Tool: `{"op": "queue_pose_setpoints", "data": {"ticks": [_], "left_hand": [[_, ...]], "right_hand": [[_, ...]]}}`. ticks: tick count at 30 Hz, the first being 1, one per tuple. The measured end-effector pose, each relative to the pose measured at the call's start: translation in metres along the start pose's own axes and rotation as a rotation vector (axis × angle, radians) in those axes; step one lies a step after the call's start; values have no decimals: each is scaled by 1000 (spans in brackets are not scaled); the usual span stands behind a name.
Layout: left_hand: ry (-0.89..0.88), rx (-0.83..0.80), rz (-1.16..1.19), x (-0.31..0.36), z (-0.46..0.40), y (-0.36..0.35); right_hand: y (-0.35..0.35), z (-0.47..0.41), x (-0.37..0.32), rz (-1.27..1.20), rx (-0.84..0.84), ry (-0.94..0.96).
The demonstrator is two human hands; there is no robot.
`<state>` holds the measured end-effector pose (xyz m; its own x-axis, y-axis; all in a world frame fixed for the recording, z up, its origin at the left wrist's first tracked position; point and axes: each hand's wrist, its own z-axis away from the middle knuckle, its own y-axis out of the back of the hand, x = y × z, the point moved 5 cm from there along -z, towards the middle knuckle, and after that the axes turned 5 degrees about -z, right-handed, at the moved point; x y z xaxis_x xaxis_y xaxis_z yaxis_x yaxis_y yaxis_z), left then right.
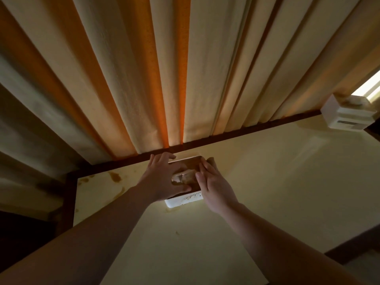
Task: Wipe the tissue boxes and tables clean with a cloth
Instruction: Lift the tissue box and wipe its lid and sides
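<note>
Both hands, left (pixel 164 179) and right (pixel 213 188), lie flat and open on 1 tissue box (pixel 185 199), gripping nothing; the surface (pixel 267 182) remains stained, no cloth visible.

A tissue box (pixel 186 199) sits on the table (pixel 267 182), near its far edge and left of the middle. The left hand (pixel 164 182) lies flat on the left part of the box's top; the right hand (pixel 216 188) rests against its right side, and a tissue (pixel 183 177) pokes out of the lid between the hands. Behind the table a curtain (pixel 144 79) hangs down to its far edge. A second tissue box (pixel 347 116) stands at the table's far right corner, well apart from the first.
</note>
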<state>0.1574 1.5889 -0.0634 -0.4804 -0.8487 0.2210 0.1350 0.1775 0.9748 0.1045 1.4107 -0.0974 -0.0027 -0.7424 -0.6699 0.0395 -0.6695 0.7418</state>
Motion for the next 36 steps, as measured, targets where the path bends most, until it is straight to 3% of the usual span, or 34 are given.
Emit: {"op": "queue_pose_setpoints", "data": {"ticks": [4, 9, 14, 21, 27, 36], "left_hand": [[-76, 53, 145, 0, -9, -8], [117, 129, 293, -6, -27, -1], [181, 115, 376, -13, -37, -4], [222, 168, 352, -27, -37, -8], [220, 87, 389, -29, -39, -14], [256, 92, 408, -28, -41, -17]], "right_hand": [[3, -4, -9, -18, -1, 33], [-6, 3, 1, 95, 2, 66], [-7, -1, -3, 172, 7, 113], [-5, -45, -20, 222, -183, 25], [-9, 7, -13, 278, -152, 72], [-9, -31, -22, 261, -179, 43]]}}
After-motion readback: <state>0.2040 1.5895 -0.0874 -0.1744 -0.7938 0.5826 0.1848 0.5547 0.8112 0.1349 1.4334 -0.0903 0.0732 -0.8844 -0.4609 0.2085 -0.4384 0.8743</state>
